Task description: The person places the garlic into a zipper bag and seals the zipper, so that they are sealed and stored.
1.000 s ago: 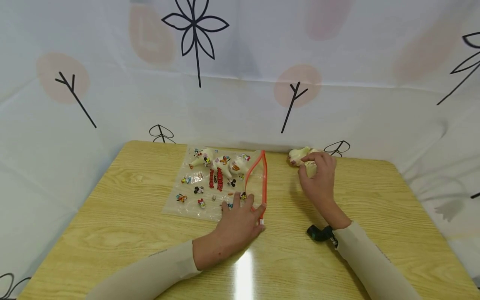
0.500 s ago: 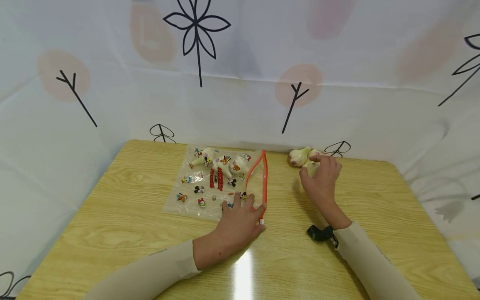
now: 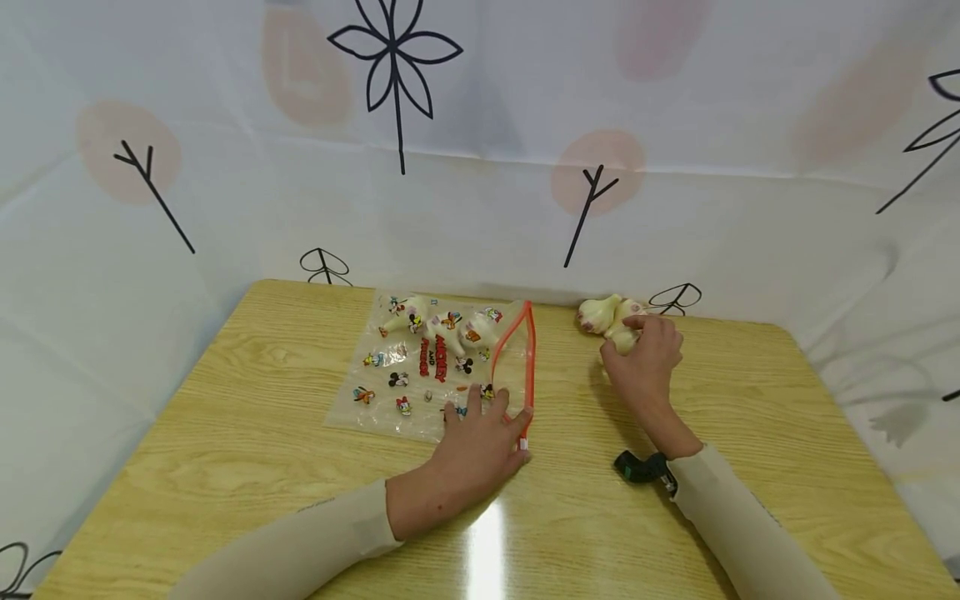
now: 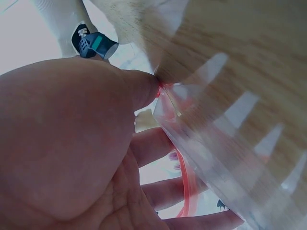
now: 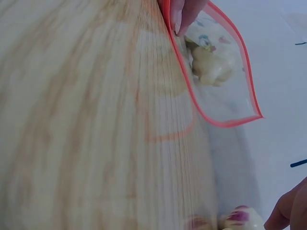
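My left hand (image 3: 480,442) lies palm down with spread, straight fingers over the mouth end of a clear zip bag (image 3: 412,408) printed with cartoon figures. Its thumb touches the red zip rim (image 4: 189,187) near the corner in the left wrist view. Several white garlic bulbs (image 3: 442,333) show inside the bag, whose mouth gapes in the right wrist view. At the back right, my right hand (image 3: 647,358) has its thumb and forefinger curled round a garlic bulb (image 3: 622,337). Beyond that bulb lie another garlic bulb (image 3: 597,315) and a purple-streaked bulb (image 5: 240,215).
The wooden table (image 3: 225,483) ends at a white patterned cloth (image 3: 480,217) hanging behind it. A small black device (image 3: 641,467) is strapped at the right wrist, close over the table. Light glares off the tabletop near the front.
My right hand has shifted slightly right and down, and its fingers have come in round the nearest garlic bulb. My left hand and the bag stay where they were.
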The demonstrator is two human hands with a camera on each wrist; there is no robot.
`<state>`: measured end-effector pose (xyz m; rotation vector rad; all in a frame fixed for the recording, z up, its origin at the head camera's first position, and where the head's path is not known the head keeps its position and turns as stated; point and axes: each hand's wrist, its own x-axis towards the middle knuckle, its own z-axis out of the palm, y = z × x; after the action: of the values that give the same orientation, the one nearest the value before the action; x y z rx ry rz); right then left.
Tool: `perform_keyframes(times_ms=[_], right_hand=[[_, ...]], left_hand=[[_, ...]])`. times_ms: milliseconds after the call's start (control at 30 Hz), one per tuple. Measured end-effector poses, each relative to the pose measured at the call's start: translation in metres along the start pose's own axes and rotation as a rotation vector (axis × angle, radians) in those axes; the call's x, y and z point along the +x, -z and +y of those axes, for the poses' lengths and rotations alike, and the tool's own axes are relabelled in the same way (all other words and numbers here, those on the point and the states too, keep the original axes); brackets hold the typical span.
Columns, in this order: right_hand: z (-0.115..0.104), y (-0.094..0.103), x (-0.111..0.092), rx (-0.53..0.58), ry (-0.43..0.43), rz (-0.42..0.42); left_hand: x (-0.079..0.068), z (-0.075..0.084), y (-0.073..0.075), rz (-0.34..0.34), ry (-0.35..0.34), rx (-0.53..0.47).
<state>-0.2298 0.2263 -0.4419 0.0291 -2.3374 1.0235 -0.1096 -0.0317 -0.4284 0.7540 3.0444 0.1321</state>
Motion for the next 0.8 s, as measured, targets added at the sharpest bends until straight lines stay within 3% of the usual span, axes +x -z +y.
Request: perform_keyframes(times_ms=[467, 800], right_hand=[[0.008, 0.001, 0.003, 0.062, 0.076, 0.042], [0.015, 0.001, 0.007, 0.038, 0.010, 0.006]], left_hand=[[-0.001, 0.000, 0.001, -0.001, -0.003, -0.009], [-0.001, 0.000, 0.001, 0.010, -0.007, 0.020]])
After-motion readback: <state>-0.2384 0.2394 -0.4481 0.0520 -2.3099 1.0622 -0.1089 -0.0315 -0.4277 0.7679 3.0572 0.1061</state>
